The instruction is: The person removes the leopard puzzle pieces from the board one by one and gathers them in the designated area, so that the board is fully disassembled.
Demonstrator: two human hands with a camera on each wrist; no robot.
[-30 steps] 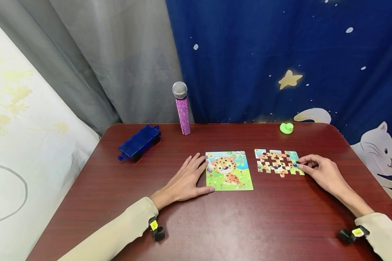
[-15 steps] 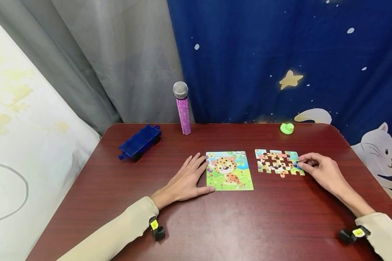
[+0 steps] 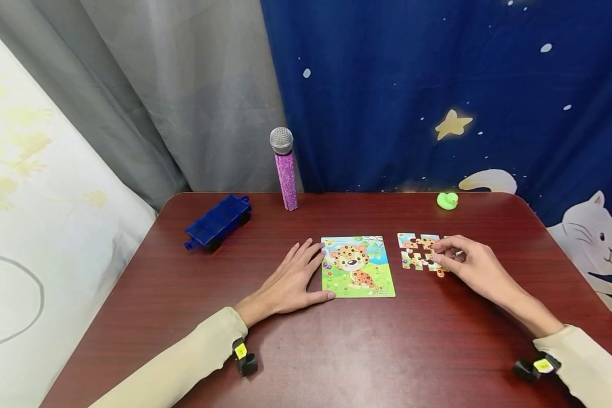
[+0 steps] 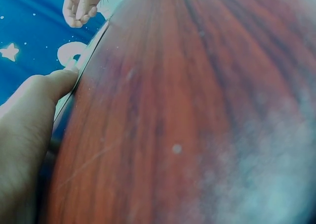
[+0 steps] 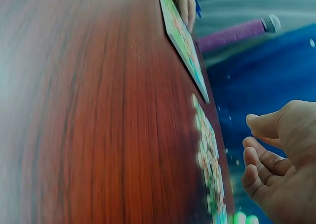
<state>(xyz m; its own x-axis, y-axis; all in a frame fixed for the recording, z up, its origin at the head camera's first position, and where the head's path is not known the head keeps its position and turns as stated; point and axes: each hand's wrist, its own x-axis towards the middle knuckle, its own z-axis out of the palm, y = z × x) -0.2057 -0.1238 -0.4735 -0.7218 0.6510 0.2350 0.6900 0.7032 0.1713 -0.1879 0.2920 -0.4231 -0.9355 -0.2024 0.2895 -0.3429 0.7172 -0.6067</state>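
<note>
Dark red wood-grain counter (image 3: 336,351) carries a leopard puzzle board (image 3: 357,267), with loose jigsaw pieces (image 3: 417,252) just to its right. The left hand (image 3: 290,280) lies flat, grip spread, touching the board's left edge. The right hand (image 3: 471,265) hovers over the pieces, grip curled; whether it pinches one, I cannot tell.

A dark red wood-grain counter (image 3: 336,351) with rounded corners is seen. Behind its far edge, a grey curtain (image 3: 183,96) is hung on the left and a navy curtain (image 3: 413,85) printed with stars and white cats on the right. A pale patterned fabric (image 3: 35,198) is seen at the counter's left edge.
</note>
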